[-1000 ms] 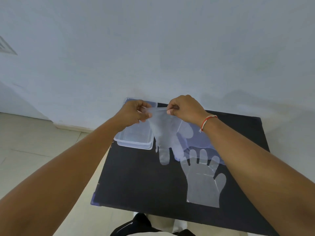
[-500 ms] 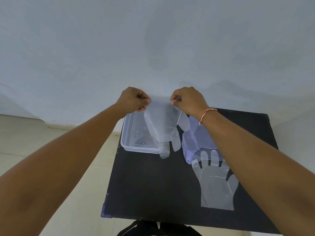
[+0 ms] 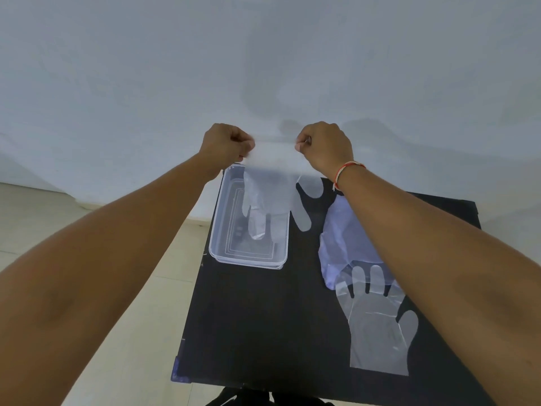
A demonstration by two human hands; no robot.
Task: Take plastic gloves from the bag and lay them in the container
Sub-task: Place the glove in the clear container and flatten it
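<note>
The flat glove (image 3: 379,326) nearest us lies on the black surface (image 3: 257,323) by its near right corner, cuff toward the near edge and fingers pointing at the far edge, so its long axis runs near to far. Its fingertips overlap the near end of the bluish plastic bag (image 3: 339,238), which lies just beyond it along the right side, partly under our right forearm. We cannot tell what the bag contains.

Farther on, at the far left corner, stands the clear container (image 3: 222,224), its long side running near to far. It rests on the surface with its left wall along the left edge.

Above it we hold the hanging glove (image 3: 269,189) by the cuff. Our left hand (image 3: 225,145) pinches the cuff's left corner and our right hand (image 3: 325,148) pinches the right corner, both clenched on the plastic and stretching the cuff level between them. This glove hangs upright, fingers pointing down into the container, while its thumb side dangles over the surface just right of the container's right wall.
</note>
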